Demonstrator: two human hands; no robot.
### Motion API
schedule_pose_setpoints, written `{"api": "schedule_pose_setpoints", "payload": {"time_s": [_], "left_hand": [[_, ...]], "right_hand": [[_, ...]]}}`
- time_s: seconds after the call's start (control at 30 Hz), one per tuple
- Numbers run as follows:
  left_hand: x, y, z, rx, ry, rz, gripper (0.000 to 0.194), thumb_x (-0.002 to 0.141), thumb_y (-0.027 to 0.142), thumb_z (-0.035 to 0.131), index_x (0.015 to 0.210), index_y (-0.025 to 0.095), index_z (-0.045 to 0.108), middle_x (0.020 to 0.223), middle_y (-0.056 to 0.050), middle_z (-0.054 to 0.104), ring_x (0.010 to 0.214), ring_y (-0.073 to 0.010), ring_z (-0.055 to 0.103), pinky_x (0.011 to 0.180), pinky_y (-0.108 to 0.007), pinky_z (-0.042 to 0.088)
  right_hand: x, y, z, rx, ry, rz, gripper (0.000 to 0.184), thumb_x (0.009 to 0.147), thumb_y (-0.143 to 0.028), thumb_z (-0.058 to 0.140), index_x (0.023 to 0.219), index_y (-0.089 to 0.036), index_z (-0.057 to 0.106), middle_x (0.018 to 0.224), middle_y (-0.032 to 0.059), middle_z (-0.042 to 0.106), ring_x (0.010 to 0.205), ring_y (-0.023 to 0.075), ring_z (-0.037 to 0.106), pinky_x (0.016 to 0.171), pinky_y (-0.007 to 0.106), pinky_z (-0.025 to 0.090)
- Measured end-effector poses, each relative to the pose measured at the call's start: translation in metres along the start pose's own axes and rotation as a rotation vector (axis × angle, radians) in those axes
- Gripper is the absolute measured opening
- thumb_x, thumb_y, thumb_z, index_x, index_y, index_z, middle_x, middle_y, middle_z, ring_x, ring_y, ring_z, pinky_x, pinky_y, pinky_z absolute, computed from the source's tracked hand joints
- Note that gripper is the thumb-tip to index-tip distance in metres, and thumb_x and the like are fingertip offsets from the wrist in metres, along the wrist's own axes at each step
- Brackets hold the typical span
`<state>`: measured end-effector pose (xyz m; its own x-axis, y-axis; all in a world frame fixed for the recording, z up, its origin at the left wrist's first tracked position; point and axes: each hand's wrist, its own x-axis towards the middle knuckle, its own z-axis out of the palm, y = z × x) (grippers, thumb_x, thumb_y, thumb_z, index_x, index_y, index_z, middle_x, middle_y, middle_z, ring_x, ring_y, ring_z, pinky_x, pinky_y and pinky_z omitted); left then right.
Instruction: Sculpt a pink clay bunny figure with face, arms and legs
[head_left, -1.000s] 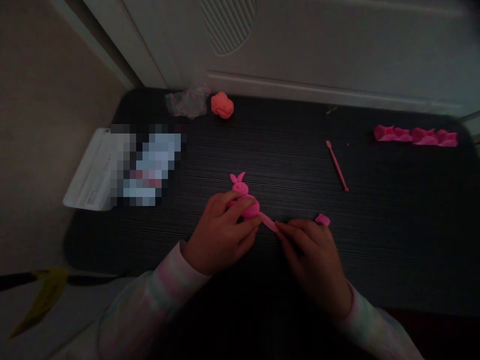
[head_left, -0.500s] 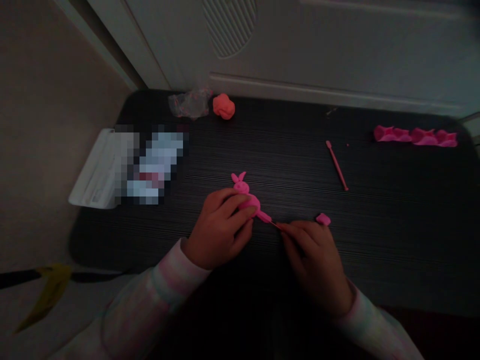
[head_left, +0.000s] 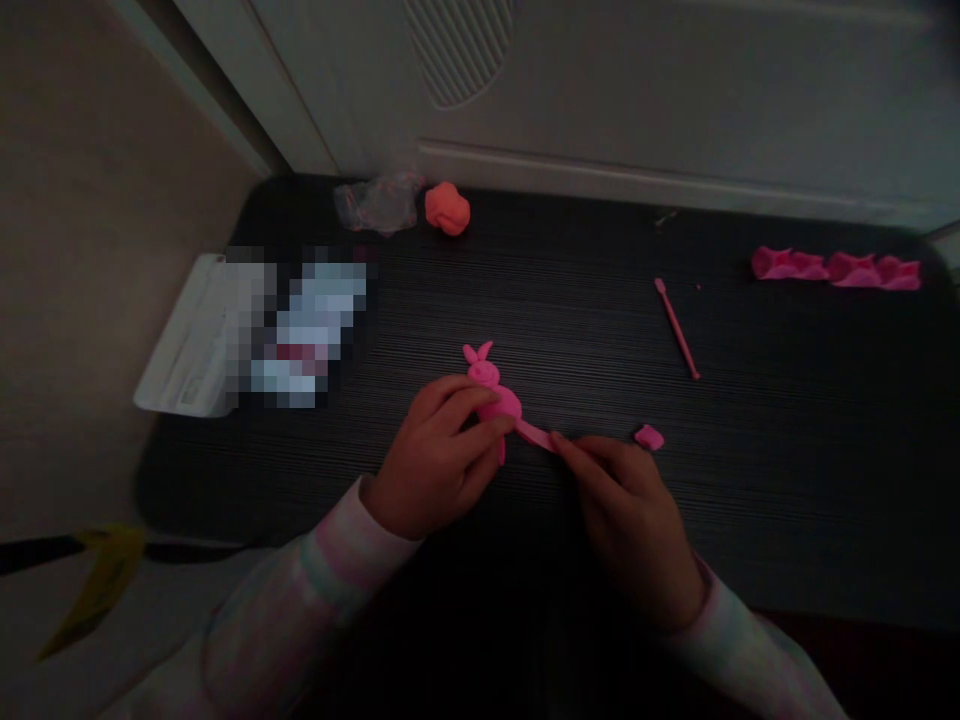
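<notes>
A pink modelling-clay rabbit [head_left: 504, 404] with two pointed ears lies on the dark table. My left hand [head_left: 444, 445] holds it from the left, fingers curled over its body and partly hiding it. A small pink point of clay sticks out below the body, beside the fingertips. From the rabbit's lower right a flat pink strip [head_left: 537, 436] runs to my right hand [head_left: 628, 515], which pinches its far end between thumb and fingers. Whether the strip is clay or a tool's blade I cannot tell. A small pink clay lump [head_left: 649, 437] lies just beyond the right hand.
A pink modelling tool [head_left: 677, 329] lies to the right, with a pink row of cups [head_left: 836, 269] farther right. At the back are an orange clay lump [head_left: 448, 209] and a crumpled clear wrapper [head_left: 379, 204]. A white tray [head_left: 196, 335] and a blurred packet [head_left: 311, 325] sit left.
The flat pink strip now spans from the rabbit to my right fingertips, where a thin line showed before. A clay point now shows below the body. My left hand has barely moved.
</notes>
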<state>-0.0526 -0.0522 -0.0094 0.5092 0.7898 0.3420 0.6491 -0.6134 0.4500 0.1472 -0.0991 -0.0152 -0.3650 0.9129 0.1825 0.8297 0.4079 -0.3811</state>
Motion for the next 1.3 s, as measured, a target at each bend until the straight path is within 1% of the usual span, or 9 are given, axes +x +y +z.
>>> {"api": "schedule_pose_setpoints", "payload": {"time_s": [0.13,0.27,0.47,0.6,0.7,0.83,0.97,1.13,1.3], "left_hand": [[0.0,0.0,-0.001,0.008,-0.046,0.036,0.023,0.075,0.015,0.05,0.094,0.018,0.062,0.102,-0.008,0.056,0.102,-0.0218,0.042,0.084,-0.038,0.041],[0.001,0.001,0.0,0.015,-0.087,0.058,0.024,0.074,0.015,0.052,0.095,0.019,0.062,0.104,-0.007,0.055,0.104,-0.0218,0.041,0.086,-0.038,0.04],[0.001,0.004,0.001,0.059,-0.078,0.047,0.023,0.073,0.016,0.053,0.093,0.021,0.063,0.106,-0.007,0.056,0.104,-0.0234,0.041,0.084,-0.04,0.039],[0.0,0.005,0.001,0.06,-0.076,0.034,0.022,0.073,0.016,0.053,0.093,0.021,0.063,0.109,-0.006,0.056,0.105,-0.0242,0.041,0.084,-0.041,0.038],[-0.001,0.004,0.0,0.036,-0.034,0.033,0.022,0.073,0.017,0.054,0.093,0.02,0.063,0.107,-0.007,0.056,0.103,-0.0232,0.042,0.084,-0.039,0.039],[-0.001,0.001,-0.001,0.004,0.08,-0.024,0.02,0.072,0.014,0.054,0.09,0.017,0.063,0.098,-0.007,0.058,0.098,-0.0212,0.044,0.084,-0.038,0.04],[-0.001,-0.001,-0.001,0.015,0.109,-0.056,0.017,0.072,0.013,0.053,0.086,0.016,0.064,0.093,-0.007,0.059,0.095,-0.0214,0.046,0.082,-0.039,0.041],[0.0,0.0,0.0,0.034,0.093,-0.029,0.021,0.073,0.014,0.053,0.091,0.018,0.063,0.096,-0.007,0.058,0.096,-0.0214,0.044,0.082,-0.039,0.041],[0.001,0.003,0.001,0.076,-0.014,0.007,0.026,0.074,0.016,0.053,0.098,0.019,0.061,0.107,-0.007,0.056,0.102,-0.023,0.042,0.084,-0.04,0.04]], "right_hand": [[0.002,-0.002,0.0,-0.009,0.001,-0.003,0.033,0.082,-0.01,0.041,0.112,-0.015,0.053,0.093,0.0106,0.053,0.081,0.0188,0.048,0.066,0.033,0.044],[0.004,-0.005,-0.002,-0.053,0.006,0.011,0.031,0.08,-0.01,0.044,0.108,-0.016,0.057,0.091,0.01,0.054,0.079,0.0195,0.047,0.068,0.036,0.041],[0.004,-0.004,-0.002,-0.066,0.038,0.034,0.027,0.08,-0.012,0.046,0.104,-0.014,0.057,0.088,0.0087,0.055,0.078,0.0184,0.047,0.069,0.035,0.041],[0.005,-0.005,-0.002,-0.044,0.065,0.052,0.019,0.08,-0.014,0.049,0.096,-0.013,0.059,0.083,0.0076,0.056,0.074,0.0177,0.049,0.067,0.034,0.041],[0.005,-0.005,-0.002,-0.025,0.069,0.062,0.016,0.08,-0.014,0.049,0.093,-0.015,0.058,0.083,0.0068,0.056,0.074,0.0177,0.049,0.068,0.034,0.042],[0.004,-0.003,-0.002,0.006,0.106,0.065,0.018,0.08,-0.016,0.05,0.096,-0.015,0.057,0.084,0.007,0.056,0.076,0.0177,0.05,0.067,0.033,0.043],[0.005,-0.003,-0.002,0.009,0.098,0.085,0.019,0.08,-0.017,0.05,0.097,-0.014,0.058,0.083,0.0071,0.057,0.075,0.0176,0.05,0.067,0.033,0.043],[0.01,-0.005,0.0,-0.022,0.093,0.084,0.018,0.081,-0.019,0.05,0.095,-0.015,0.06,0.083,0.0068,0.058,0.074,0.0178,0.05,0.067,0.034,0.042],[0.012,-0.008,0.0,-0.039,0.054,0.109,0.016,0.081,-0.02,0.05,0.092,-0.017,0.061,0.083,0.0061,0.059,0.073,0.0176,0.051,0.067,0.034,0.04]]}}
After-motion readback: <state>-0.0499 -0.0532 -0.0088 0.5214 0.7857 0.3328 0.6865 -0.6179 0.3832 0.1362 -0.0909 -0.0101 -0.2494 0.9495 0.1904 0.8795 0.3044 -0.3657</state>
